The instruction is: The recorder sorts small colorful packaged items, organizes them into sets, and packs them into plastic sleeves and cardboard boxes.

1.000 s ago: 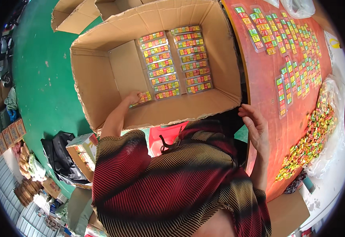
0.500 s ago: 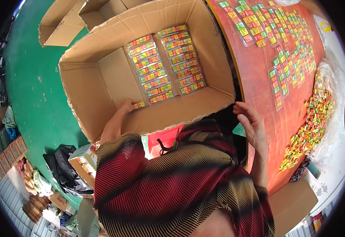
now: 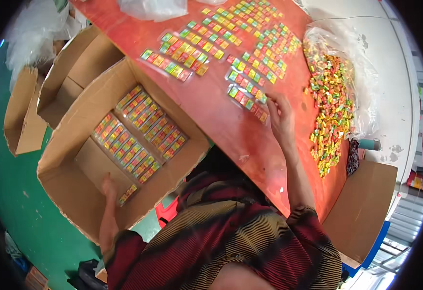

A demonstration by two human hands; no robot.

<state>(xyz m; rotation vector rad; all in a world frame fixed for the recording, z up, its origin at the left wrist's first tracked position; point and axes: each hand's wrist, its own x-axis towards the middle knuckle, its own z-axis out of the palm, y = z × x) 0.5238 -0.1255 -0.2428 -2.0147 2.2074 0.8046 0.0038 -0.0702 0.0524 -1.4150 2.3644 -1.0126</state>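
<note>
Cardboard box (image 3: 71,191) ×1 | pack columns (image 3: 119,140) ×2 | left hand (image 3: 108,186) beside 1 lone pack (image 3: 128,194), grip unclear | right hand (image 3: 281,117), grip parted

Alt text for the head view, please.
A person's right hand is by a strip of colourful pieces on a red table; the left hand is inside a cardboard box of similar strips. Loose pieces are heaped further right.

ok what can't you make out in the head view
All in head view:
left hand: too small and blurred to tell its grip
right hand: contact with nearest strip too small to tell
red object: mostly hidden by box and shirt
black bundle: cut off by lower edge
</note>
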